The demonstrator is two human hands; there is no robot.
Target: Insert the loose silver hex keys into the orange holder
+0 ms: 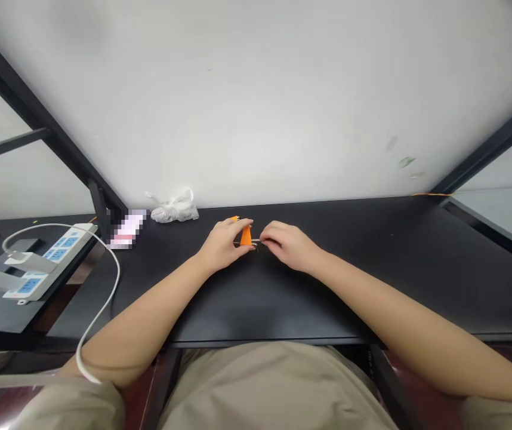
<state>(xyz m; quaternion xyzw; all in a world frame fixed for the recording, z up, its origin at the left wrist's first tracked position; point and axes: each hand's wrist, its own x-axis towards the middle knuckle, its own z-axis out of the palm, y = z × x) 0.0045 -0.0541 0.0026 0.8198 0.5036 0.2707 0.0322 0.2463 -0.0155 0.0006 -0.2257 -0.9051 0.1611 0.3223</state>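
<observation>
As the left hand (221, 246) clamps an orange piece (246, 236) between thumb and fingers over the middle of a black table (372, 239), the right hand (288, 243), fingertips pinched together, grips a thin strip (256, 240) pointing toward it. A crumpled plastic bag (175, 207) lies at the far left by the wall (256, 89); a white power strip (59, 254) sits farther left.
</observation>
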